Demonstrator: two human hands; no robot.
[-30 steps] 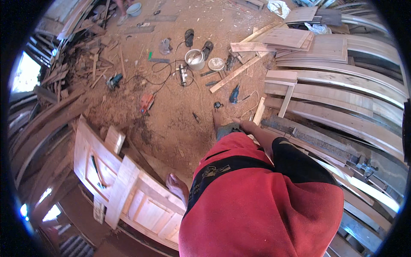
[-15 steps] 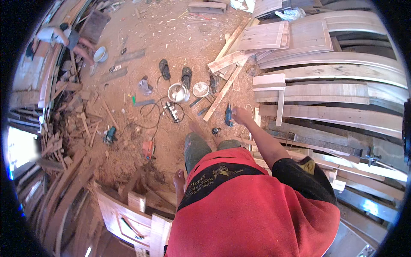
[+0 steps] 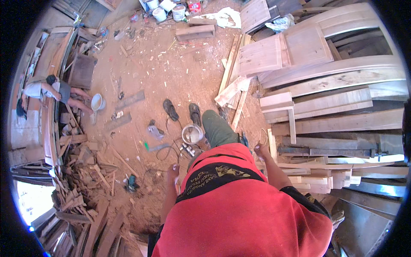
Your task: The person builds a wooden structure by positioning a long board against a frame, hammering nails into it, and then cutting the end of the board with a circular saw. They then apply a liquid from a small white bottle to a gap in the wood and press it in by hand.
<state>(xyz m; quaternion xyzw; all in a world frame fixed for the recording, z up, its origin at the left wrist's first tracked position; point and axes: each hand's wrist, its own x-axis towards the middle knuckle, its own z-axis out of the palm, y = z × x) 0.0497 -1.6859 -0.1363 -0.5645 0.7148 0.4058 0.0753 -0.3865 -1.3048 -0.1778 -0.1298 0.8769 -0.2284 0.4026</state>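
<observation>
Far left: one other person (image 3: 51,91) bent low at the edge of a long wooden frame (image 3: 48,115), one white bucket (image 3: 97,102) just beside them on the dirt floor (image 3: 171,73). Below that, a heap of wood offcuts (image 3: 85,180) — too jumbled to count.

Centre floor: two dark sandals (image 3: 183,112) side by side, one metal bowl (image 3: 192,133) just below them, one small power tool with a tangled black cable (image 3: 171,152) near the bowl, one clear plastic bottle (image 3: 155,131) to its left, one blue-green tool (image 3: 131,184) lower left. Top edge: three white pots (image 3: 165,9), partly cut off.

The wearer's left hand (image 3: 173,173) hangs low beside the red shirt (image 3: 239,214), fingers curled in; something pale and thin seems to sit against it, but it is too small to name, and I cannot tell whether the hand grips it. The right hand (image 3: 260,150) is also loosely curled, close to the end of a plank stack (image 3: 317,177) — grip or bare touch not readable. One green-trousered knee (image 3: 218,128) shows ahead of the shirt; the rest of the legs is hidden by the torso.

Right: one panelled door leaf (image 3: 282,53) lying flat, curved boards (image 3: 342,75) and flat planks layered under it, one long clamp bar (image 3: 334,151). The rim bends and crops the outermost boards.
</observation>
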